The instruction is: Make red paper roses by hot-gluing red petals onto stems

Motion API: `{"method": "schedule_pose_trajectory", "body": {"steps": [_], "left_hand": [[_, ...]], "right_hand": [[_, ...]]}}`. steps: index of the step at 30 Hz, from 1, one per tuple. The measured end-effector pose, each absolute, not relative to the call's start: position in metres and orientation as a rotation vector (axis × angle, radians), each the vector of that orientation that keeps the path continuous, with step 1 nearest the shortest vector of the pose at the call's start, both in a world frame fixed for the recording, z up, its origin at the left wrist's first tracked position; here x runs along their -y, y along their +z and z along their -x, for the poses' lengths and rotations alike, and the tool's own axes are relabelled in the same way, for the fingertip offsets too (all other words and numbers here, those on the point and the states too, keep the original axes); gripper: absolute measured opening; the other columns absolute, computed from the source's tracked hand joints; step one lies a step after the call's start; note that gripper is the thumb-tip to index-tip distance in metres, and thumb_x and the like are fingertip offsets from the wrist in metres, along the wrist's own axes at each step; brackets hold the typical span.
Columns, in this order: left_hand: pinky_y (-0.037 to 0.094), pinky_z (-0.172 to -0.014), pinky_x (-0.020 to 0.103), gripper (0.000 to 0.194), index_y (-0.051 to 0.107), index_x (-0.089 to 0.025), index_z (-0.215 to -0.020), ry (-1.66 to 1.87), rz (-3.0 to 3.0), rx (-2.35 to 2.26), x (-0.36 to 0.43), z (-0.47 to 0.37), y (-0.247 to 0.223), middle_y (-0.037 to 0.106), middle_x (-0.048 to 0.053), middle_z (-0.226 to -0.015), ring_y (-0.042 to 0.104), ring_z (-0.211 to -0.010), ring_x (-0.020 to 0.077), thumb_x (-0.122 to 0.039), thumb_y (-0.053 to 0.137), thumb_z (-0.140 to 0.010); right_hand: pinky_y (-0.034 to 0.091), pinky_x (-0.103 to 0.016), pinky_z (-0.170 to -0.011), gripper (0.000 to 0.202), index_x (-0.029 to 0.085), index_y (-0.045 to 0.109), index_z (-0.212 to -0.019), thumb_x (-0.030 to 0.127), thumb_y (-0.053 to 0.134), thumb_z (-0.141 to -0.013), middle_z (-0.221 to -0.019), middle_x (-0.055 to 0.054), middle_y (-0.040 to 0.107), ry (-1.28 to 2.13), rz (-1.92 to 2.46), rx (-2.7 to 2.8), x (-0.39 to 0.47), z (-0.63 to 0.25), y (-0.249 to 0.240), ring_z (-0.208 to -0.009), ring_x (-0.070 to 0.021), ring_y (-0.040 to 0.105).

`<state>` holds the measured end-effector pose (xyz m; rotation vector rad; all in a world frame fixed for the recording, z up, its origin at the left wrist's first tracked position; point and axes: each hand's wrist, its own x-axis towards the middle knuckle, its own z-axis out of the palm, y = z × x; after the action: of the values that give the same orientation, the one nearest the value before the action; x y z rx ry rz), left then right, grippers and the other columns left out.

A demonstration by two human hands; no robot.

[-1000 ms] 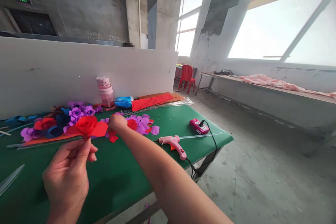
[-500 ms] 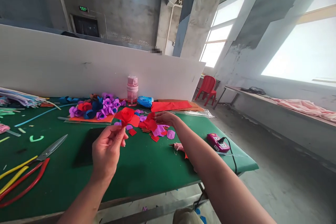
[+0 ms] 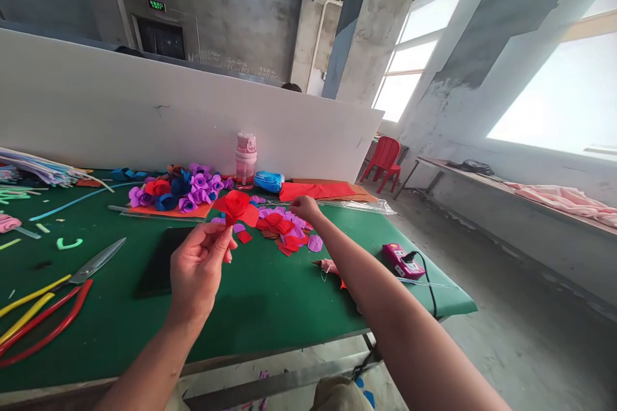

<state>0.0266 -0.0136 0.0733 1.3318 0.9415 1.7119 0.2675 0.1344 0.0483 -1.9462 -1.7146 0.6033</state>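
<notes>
My left hand (image 3: 200, 263) pinches the base of a red paper flower (image 3: 236, 207), holding it upright above the green table (image 3: 270, 308). My right hand (image 3: 305, 209) is over the back of a pile of red and purple paper petals (image 3: 289, 228); its fingers are curled, and whatever they may hold is too small to make out. Under my right forearm lies a pink glue gun (image 3: 330, 266), partly hidden. Left of the petals sits a cluster of purple, blue and red paper flowers (image 3: 180, 189).
Scissors (image 3: 99, 261) with red and yellow handles lie at the left. A pink bottle (image 3: 246, 160), a blue packet (image 3: 268, 182) and red paper (image 3: 315, 191) line the white partition (image 3: 193, 115). A pink power box (image 3: 403, 261) with a cord sits at the right.
My right hand has risen slightly away from the petals, and its fingers have curled in. A red piece near its fingers now lies on the pile. The view has shifted a little.
</notes>
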Motion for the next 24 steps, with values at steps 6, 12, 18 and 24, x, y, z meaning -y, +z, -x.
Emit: {"method": "schedule_pose_trajectory", "body": {"steps": [6,12,18,24], "left_hand": [[0.039,-0.049,0.023,0.012,0.062,-0.019,-0.082,1.708,-1.325,-0.943,0.013,-0.027,0.073,0.058,-0.003,-0.062,0.048,-0.050,0.0088,-0.029,0.067,-0.076],[0.039,-0.049,0.023,0.011,0.062,-0.018,-0.080,1.700,-1.325,-0.926,0.014,-0.027,0.074,0.057,-0.003,-0.062,0.048,-0.049,0.0083,-0.028,0.067,-0.077],[0.038,-0.047,0.022,0.011,0.062,-0.018,-0.079,1.706,-1.304,-0.913,0.014,-0.027,0.075,0.058,-0.003,-0.060,0.048,-0.048,0.0083,-0.027,0.067,-0.076],[0.041,-0.052,0.022,0.012,0.059,-0.018,-0.079,1.673,-1.247,-0.867,0.012,-0.030,0.076,0.059,-0.002,-0.063,0.049,-0.051,0.0079,-0.028,0.066,-0.076]], "right_hand": [[0.045,-0.024,-0.080,0.017,0.017,0.071,-0.086,0.023,0.069,-0.070,-0.098,-0.007,0.070,0.460,1.962,1.954,-0.144,-0.231,0.037,-0.098,-0.0221,0.061],[0.045,-0.030,-0.081,0.021,0.014,0.070,-0.091,0.011,0.067,-0.070,-0.108,-0.014,0.067,0.498,2.085,1.867,-0.148,-0.221,0.027,-0.105,-0.0288,0.058],[0.049,-0.039,-0.084,0.024,0.013,0.063,-0.106,0.027,0.058,-0.087,-0.114,-0.010,0.060,0.809,2.003,1.644,-0.149,-0.239,0.037,-0.102,-0.0253,0.058],[0.055,-0.029,-0.069,0.011,0.011,0.057,-0.089,0.022,0.059,-0.087,-0.080,-0.008,0.067,1.181,1.624,1.383,-0.120,-0.258,0.063,-0.071,-0.0148,0.066]]}}
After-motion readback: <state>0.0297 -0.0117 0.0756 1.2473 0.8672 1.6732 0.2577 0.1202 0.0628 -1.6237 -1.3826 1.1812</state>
